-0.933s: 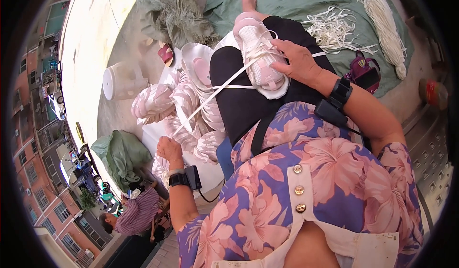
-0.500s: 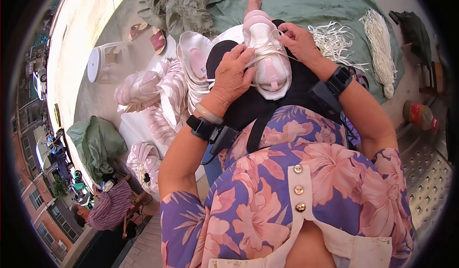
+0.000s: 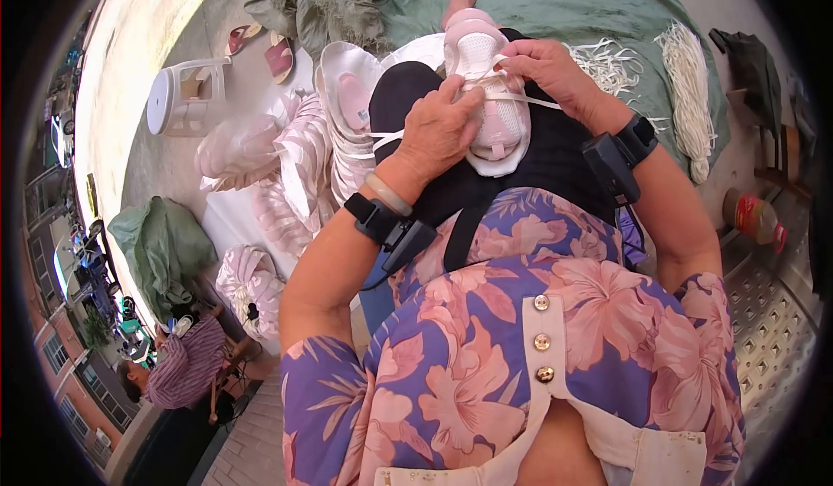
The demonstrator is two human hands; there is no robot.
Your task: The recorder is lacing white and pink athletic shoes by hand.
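Note:
A pink and white sneaker upper [image 3: 501,130] lies across my lap on black cloth, between my two hands. My left hand [image 3: 438,128] comes over its left side, closed, with thumb and forefinger together on the white shoelace [image 3: 521,99] at the middle of the lacing. One lace end trails out left from beneath this hand, and another stretch runs right, under my right wrist. My right hand [image 3: 548,71] is closed in a pinch on the lace at the upper right eyelets. The fingertips hide part of the lacing.
Stacked pink and white shoe uppers [image 3: 304,152] lie to the left, near a white stool [image 3: 186,100] and sandals [image 3: 279,59]. Loose white laces [image 3: 607,65] and a lace bundle [image 3: 687,95] rest on green cloth [image 3: 555,0]. A plastic bottle [image 3: 753,217] stands right. Another person [image 3: 186,364] sits lower left.
My left hand has moved right, further over the shoe upper. My right hand has shifted slightly left toward the eyelets. A lace stretch now runs out to the right beneath my right wrist.

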